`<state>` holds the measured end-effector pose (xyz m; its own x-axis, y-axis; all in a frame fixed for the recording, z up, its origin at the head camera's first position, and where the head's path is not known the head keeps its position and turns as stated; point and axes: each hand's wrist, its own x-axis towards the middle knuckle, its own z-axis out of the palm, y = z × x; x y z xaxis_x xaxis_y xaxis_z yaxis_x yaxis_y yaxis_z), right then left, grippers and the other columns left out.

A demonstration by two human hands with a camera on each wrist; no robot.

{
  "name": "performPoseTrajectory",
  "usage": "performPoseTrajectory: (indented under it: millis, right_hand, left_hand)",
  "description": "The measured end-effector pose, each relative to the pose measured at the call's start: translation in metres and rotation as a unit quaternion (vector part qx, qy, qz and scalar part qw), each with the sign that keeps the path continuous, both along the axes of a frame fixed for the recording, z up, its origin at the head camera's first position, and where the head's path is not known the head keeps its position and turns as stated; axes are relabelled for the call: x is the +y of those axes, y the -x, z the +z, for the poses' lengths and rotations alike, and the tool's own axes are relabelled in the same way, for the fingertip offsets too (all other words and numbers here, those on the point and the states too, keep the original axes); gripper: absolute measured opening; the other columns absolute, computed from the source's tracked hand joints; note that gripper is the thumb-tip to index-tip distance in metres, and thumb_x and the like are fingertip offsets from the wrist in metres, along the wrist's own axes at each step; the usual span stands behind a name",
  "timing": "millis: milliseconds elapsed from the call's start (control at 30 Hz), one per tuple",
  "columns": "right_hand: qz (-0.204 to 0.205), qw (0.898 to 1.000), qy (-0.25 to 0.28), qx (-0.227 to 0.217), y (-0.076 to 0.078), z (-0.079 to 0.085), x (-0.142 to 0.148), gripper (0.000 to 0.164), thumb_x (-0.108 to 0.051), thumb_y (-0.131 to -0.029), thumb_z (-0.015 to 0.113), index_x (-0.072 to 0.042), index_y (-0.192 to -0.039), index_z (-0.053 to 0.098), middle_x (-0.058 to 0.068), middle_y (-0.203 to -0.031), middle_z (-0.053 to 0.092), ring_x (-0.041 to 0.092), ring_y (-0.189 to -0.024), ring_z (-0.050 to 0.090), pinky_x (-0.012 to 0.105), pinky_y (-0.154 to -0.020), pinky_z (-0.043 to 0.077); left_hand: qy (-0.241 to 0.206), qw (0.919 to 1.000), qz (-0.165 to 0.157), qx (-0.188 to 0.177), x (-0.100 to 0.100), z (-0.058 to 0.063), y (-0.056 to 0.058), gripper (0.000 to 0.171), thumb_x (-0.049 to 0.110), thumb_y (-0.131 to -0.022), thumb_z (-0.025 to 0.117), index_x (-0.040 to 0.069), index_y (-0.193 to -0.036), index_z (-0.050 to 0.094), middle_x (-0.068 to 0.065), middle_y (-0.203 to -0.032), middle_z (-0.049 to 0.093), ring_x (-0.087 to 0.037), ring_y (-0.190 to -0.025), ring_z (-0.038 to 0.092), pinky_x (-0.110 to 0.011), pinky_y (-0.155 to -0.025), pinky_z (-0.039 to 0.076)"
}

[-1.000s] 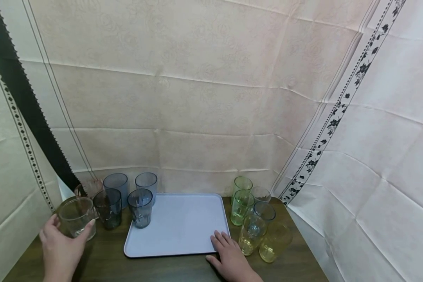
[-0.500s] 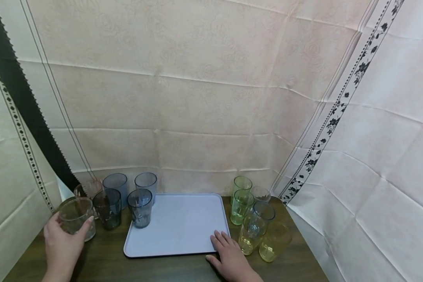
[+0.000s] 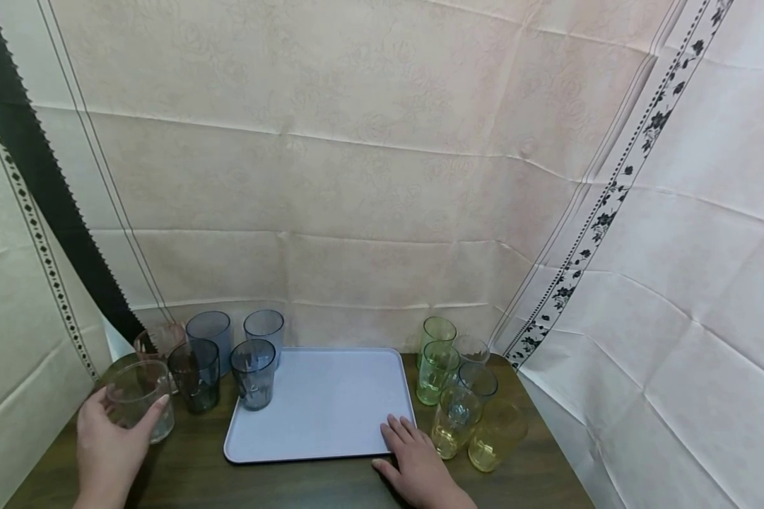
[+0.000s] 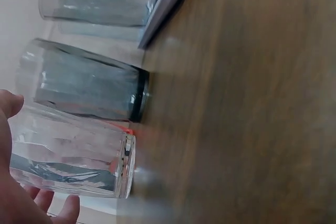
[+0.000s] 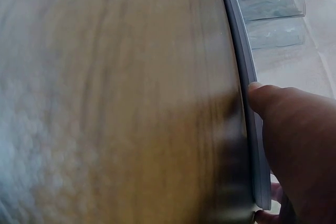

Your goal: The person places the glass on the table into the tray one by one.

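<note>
My left hand (image 3: pixel 111 438) holds a clear drinking glass (image 3: pixel 141 397) upright at the table's left side, thumb on its right and fingers on its far left. In the left wrist view the glass (image 4: pixel 73 156) has its base at or just above the wood; I cannot tell which. Next to it are a dark grey glass (image 3: pixel 194 378) and a pinkish glass (image 3: pixel 159 339) partly hidden behind. My right hand (image 3: pixel 416 459) rests with fingers straight on the front right corner of a white tray (image 3: pixel 337 403). Its thumb touches the tray's dark edge (image 5: pixel 247 72) in the right wrist view.
A grey-blue glass (image 3: pixel 253 378) stands on the tray's left side, with bluish glasses (image 3: pixel 210 329) behind. Right of the tray cluster green glasses (image 3: pixel 435 375), yellow glasses (image 3: pixel 496 438) and a blue-rimmed glass (image 3: pixel 477 382). A cloth backdrop (image 3: pixel 356 212) closes off the wooden table's back.
My left hand has tightened its hold on the clear glass, and the glass has shifted slightly toward me. The right hand and the tray have stayed put.
</note>
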<state>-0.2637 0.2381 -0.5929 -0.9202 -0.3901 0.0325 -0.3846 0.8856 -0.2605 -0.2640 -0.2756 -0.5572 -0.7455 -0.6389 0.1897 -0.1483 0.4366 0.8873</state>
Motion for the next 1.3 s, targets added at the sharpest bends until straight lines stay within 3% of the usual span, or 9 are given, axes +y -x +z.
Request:
performPoseTrajectory:
  millis: [133, 267, 400, 533, 633, 767, 1133, 1300]
  right_hand:
    - [0.003, 1.000, -0.002, 0.007, 0.000, -0.002, 0.000, 0.076, -0.068, -0.109, 0.055, -0.019, -0.168, 0.050, 0.005, -0.176, 0.042, 0.036, -0.162, 0.036, 0.069, -0.122, 0.039]
    - [0.001, 1.000, -0.001, 0.006, 0.000, 0.000, 0.000, 0.077, -0.068, -0.109, 0.055, -0.019, -0.168, 0.050, 0.005, -0.176, 0.042, 0.036, -0.163, 0.036, 0.069, -0.122, 0.039]
    - [-0.001, 1.000, -0.002, 0.001, 0.001, 0.000, -0.001, 0.078, -0.069, -0.109, 0.055, -0.020, -0.168, 0.050, 0.005, -0.176, 0.041, 0.036, -0.163, 0.036, 0.069, -0.122, 0.039]
    - [-0.001, 1.000, 0.001, 0.001, 0.000, 0.000, -0.001, 0.077, -0.068, -0.109, 0.056, -0.020, -0.168, 0.050, 0.005, -0.176, 0.041, 0.037, -0.163, 0.036, 0.070, -0.122, 0.039]
    - [-0.001, 1.000, 0.000, 0.003, 0.000, 0.000, -0.001, 0.076, -0.067, -0.109, 0.057, -0.019, -0.167, 0.051, 0.005, -0.176, 0.042, 0.037, -0.162, 0.036, 0.070, -0.121, 0.039]
    - [-0.001, 1.000, -0.001, 0.008, 0.000, -0.001, -0.001, 0.076, -0.067, -0.109, 0.057, -0.019, -0.167, 0.052, 0.006, -0.175, 0.043, 0.037, -0.162, 0.037, 0.069, -0.121, 0.040]
    - [0.001, 1.000, -0.006, 0.013, 0.000, -0.002, 0.000, 0.076, -0.068, -0.109, 0.056, -0.018, -0.167, 0.052, 0.005, -0.175, 0.043, 0.037, -0.162, 0.038, 0.068, -0.121, 0.040]
    - [0.001, 1.000, -0.004, 0.012, 0.000, -0.002, 0.000, 0.076, -0.068, -0.109, 0.056, -0.019, -0.167, 0.051, 0.005, -0.175, 0.043, 0.037, -0.162, 0.038, 0.068, -0.121, 0.040]
  left_hand:
    - [-0.011, 0.9999, -0.007, -0.010, 0.006, 0.007, -0.009, 0.098, 0.045, -0.097, 0.085, -0.004, -0.165, 0.034, -0.031, -0.161, 0.042, -0.054, -0.147, 0.049, -0.068, -0.107, 0.051]
    - [-0.021, 0.9996, -0.018, -0.003, 0.011, 0.015, -0.015, 0.096, 0.043, -0.096, 0.088, -0.001, -0.164, 0.037, -0.026, -0.160, 0.047, -0.050, -0.147, 0.051, -0.058, -0.113, 0.053]
    - [-0.027, 0.9986, -0.045, 0.003, 0.020, 0.022, -0.020, 0.097, 0.040, -0.097, 0.088, -0.002, -0.166, 0.034, -0.028, -0.160, 0.046, -0.052, -0.148, 0.049, -0.066, -0.114, 0.049]
    - [-0.015, 0.9969, -0.076, 0.015, 0.031, 0.025, -0.024, 0.095, 0.036, -0.096, 0.090, -0.003, -0.164, 0.036, -0.028, -0.158, 0.046, -0.053, -0.145, 0.050, -0.039, -0.105, 0.060]
    - [-0.002, 0.9948, -0.099, 0.022, 0.042, 0.026, -0.024, 0.095, 0.036, -0.095, 0.091, -0.004, -0.163, 0.037, -0.029, -0.156, 0.046, -0.052, -0.141, 0.051, -0.034, -0.097, 0.064]
    - [-0.001, 0.9913, -0.129, 0.027, 0.060, 0.025, -0.022, 0.098, 0.036, -0.094, 0.092, -0.003, -0.164, 0.036, -0.029, -0.154, 0.047, -0.050, -0.141, 0.050, -0.060, -0.105, 0.055]
    - [-0.010, 0.9802, -0.198, 0.005, 0.098, 0.022, -0.018, 0.102, 0.045, -0.093, 0.092, 0.000, -0.164, 0.034, -0.027, -0.156, 0.046, -0.045, -0.142, 0.050, -0.061, -0.113, 0.049]
    - [-0.017, 0.9753, -0.219, -0.026, 0.106, 0.024, -0.018, 0.106, 0.052, -0.092, 0.090, 0.001, -0.165, 0.032, -0.027, -0.160, 0.043, -0.048, -0.147, 0.046, -0.062, -0.113, 0.050]
